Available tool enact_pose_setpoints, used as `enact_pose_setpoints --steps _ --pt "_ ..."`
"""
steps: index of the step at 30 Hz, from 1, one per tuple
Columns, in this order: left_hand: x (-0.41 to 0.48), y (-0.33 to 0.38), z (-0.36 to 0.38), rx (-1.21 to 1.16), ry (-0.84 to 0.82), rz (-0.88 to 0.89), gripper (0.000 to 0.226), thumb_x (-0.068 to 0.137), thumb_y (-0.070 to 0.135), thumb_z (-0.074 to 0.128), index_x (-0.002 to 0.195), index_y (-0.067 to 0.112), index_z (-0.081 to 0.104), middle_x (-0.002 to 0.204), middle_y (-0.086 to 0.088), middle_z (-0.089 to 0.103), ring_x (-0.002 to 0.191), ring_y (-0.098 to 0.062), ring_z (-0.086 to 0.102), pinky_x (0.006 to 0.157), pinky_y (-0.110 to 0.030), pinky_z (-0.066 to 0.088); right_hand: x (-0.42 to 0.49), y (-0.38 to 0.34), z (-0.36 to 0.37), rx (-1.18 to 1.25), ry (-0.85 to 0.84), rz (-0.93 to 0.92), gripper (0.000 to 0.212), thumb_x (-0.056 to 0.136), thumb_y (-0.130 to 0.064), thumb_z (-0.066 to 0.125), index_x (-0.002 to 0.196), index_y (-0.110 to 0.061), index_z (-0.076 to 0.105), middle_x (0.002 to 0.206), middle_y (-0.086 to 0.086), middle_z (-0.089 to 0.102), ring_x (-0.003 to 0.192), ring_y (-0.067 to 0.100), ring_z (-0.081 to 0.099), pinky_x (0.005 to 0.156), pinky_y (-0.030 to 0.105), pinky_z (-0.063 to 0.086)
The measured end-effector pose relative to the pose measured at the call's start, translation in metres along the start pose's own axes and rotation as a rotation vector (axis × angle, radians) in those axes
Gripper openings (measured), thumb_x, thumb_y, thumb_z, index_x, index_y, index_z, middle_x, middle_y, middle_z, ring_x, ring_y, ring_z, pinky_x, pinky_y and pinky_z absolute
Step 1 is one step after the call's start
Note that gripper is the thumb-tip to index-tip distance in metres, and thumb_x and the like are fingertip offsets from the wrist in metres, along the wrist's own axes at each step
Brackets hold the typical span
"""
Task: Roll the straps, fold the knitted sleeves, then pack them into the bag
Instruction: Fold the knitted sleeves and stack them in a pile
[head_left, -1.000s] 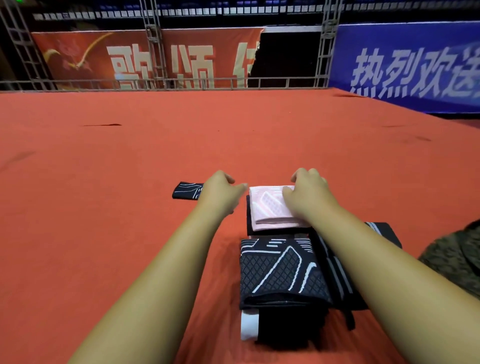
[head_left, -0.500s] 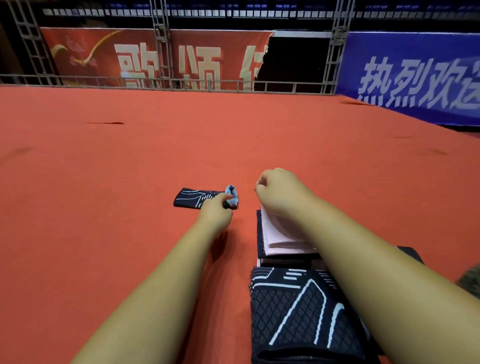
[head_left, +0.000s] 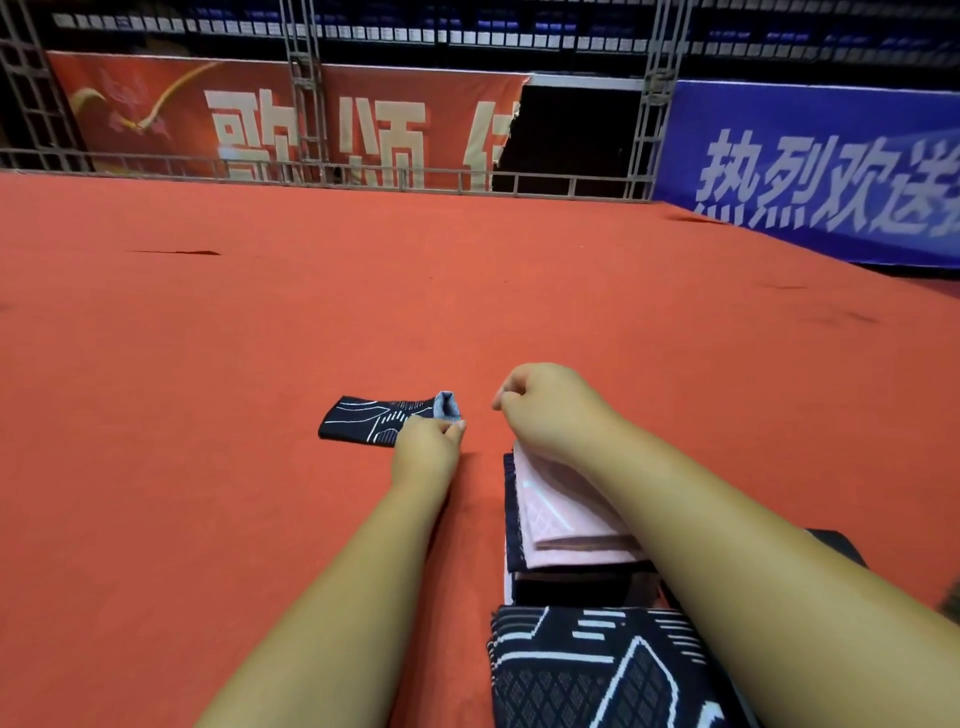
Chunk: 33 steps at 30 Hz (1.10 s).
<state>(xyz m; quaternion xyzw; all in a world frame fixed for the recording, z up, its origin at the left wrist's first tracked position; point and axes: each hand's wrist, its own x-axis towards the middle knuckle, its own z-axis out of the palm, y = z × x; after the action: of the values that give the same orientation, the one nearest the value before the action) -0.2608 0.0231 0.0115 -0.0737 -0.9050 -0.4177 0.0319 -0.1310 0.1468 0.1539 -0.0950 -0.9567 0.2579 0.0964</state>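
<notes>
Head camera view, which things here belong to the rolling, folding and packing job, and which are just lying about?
Part of the job:
small black patterned strap, its end pinched by the left hand
pink folded sleeve, below the right hand
black patterned sleeve, nearest the camera

Just there:
red carpet
red banner
blue banner
metal railing

The red banner (head_left: 291, 119) at the back carries large pale characters 歌颂, and a third one is cut off. The blue banner (head_left: 810, 171) reads 热烈欢送 in white.
</notes>
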Motion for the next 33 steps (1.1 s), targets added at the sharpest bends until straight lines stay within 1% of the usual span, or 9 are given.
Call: enact_pose_setpoints --steps 2,7,10,14,17,21,28,31,33 --pt "-0.011 0.004 -0.011 -0.074 0.08 0.023 0.035 0.1 0.022 0.067 0.065 0.018 0.065 0.068 -0.002 0.061 0.078 -0.03 0.062 0.066 -0.034 0.035 -0.001 0.002 -0.001 0.001 0.016 0.002 0.034 0.1 -0.013 0.046 0.11 -0.018 0.078 0.117 0.004 0.077 0.113 0.027 0.067 0.094 0.033 0.053" --pt "-0.048 0.024 -0.069 -0.302 0.172 0.068 0.034 0.089 0.004 0.064 0.104 0.031 0.081 0.106 0.01 0.077 0.103 -0.013 0.07 0.09 -0.028 0.052 -0.015 -0.008 -0.012 0.064 0.048 0.006 0.034 0.099 -0.009 0.048 0.11 -0.016 0.079 0.102 -0.002 0.075 0.098 0.021 0.064 0.079 0.028 0.044" --pt "-0.076 0.043 -0.115 -0.436 0.154 0.14 0.031 0.09 -0.001 0.067 0.109 0.024 0.072 0.1 0.004 0.073 0.084 -0.01 0.07 0.064 -0.009 0.048 -0.03 -0.024 -0.018 0.155 0.059 0.031 0.029 0.101 -0.013 0.051 0.109 -0.022 0.078 0.091 -0.01 0.07 0.083 0.018 0.065 0.078 0.027 0.045" --pt "-0.112 0.065 -0.173 -0.568 0.022 0.187 0.031 0.094 0.0 0.07 0.114 0.023 0.068 0.099 0.0 0.073 0.08 -0.014 0.066 0.067 -0.026 0.05 -0.052 -0.056 -0.024 0.528 -0.033 0.106 0.022 0.11 -0.024 0.052 0.095 -0.021 0.067 0.106 0.007 0.074 0.086 0.025 0.066 0.079 0.041 0.057" --pt "-0.141 0.077 -0.212 -0.632 -0.086 0.219 0.029 0.095 -0.004 0.068 0.113 0.018 0.071 0.095 0.0 0.073 0.072 -0.01 0.065 0.061 -0.026 0.048 -0.08 -0.082 -0.035 0.873 -0.154 0.205 0.022 0.115 -0.028 0.049 0.11 -0.014 0.066 0.105 0.01 0.07 0.085 0.028 0.069 0.07 0.036 0.059" --pt "-0.176 0.089 -0.255 -0.685 -0.167 0.247 0.026 0.096 -0.004 0.069 0.113 0.015 0.073 0.095 0.0 0.077 0.072 -0.012 0.065 0.056 -0.024 0.046 -0.111 -0.103 -0.049 0.995 -0.298 0.172 0.014 0.106 -0.025 0.065 0.106 -0.016 0.077 0.095 0.005 0.076 0.085 0.025 0.072 0.076 0.035 0.06" --pt "-0.232 0.107 -0.311 -0.438 -0.097 0.272 0.046 0.086 -0.02 0.053 0.098 0.018 0.076 0.086 0.0 0.072 0.06 -0.015 0.059 0.053 -0.025 0.046 -0.155 -0.132 -0.065 1.007 -0.352 0.129 0.011 0.09 -0.004 0.065 0.094 -0.014 0.07 0.081 0.004 0.061 0.064 0.017 0.06 0.059 0.028 0.048" --pt "-0.251 0.115 -0.323 -0.143 0.059 0.312 0.05 0.079 -0.018 0.045 0.096 0.017 0.077 0.082 -0.002 0.067 0.044 -0.01 0.048 0.043 -0.02 0.035 -0.174 -0.148 -0.069 0.713 -0.216 0.05 0.016 0.089 -0.002 0.057 0.084 -0.016 0.062 0.074 0.007 0.06 0.06 0.021 0.061 0.057 0.028 0.045" --pt "-0.259 0.119 -0.327 0.107 0.116 0.331 0.048 0.079 -0.012 0.048 0.096 0.023 0.076 0.085 0.004 0.067 0.054 -0.009 0.057 0.045 -0.019 0.04 -0.182 -0.159 -0.07 0.413 -0.102 -0.033 0.015 0.088 -0.006 0.055 0.08 -0.018 0.056 0.071 0.009 0.064 0.066 0.03 0.067 0.055 0.029 0.044"
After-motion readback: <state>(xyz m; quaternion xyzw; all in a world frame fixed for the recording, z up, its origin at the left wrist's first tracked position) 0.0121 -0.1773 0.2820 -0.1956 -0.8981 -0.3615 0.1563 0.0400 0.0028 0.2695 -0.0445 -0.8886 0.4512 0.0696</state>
